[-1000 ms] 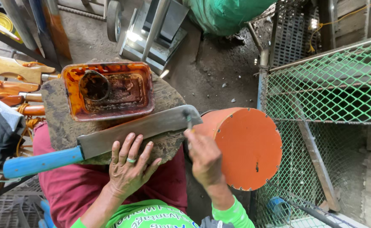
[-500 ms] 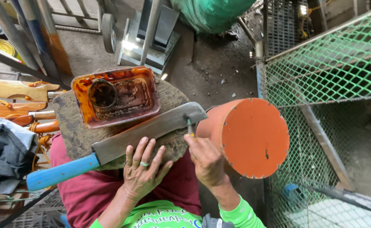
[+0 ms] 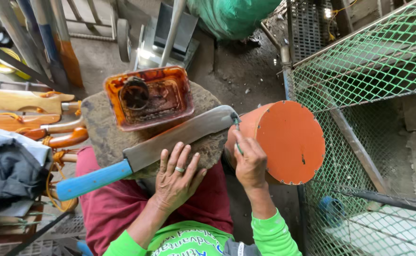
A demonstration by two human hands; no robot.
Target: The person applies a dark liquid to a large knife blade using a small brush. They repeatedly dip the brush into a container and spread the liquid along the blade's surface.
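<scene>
A large knife with a grey steel blade [image 3: 184, 135] and a light blue handle [image 3: 91, 180] lies across a round, worn stone block [image 3: 101, 137] on my lap. My left hand [image 3: 177, 178], a ring on one finger, presses flat on the blade's middle. My right hand [image 3: 249, 163] pinches a thin green stick-like tool [image 3: 237, 135] whose tip touches the blade's far end. An orange rectangular tub [image 3: 151, 97] with dark rusty liquid sits on the block behind the blade.
An orange round drum [image 3: 288, 142] lies on its side right of my right hand. Green wire mesh [image 3: 364, 76] fences the right side. Wooden-handled tools [image 3: 27, 114] are stacked at left, above dark cloth [image 3: 4, 180]. A green sack [image 3: 231, 16] is at the top.
The view has shifted slightly, so the block and knife sit further right and lower. My left hand stays pressed on the blade, and my right hand stays at the tip with the green tool.
</scene>
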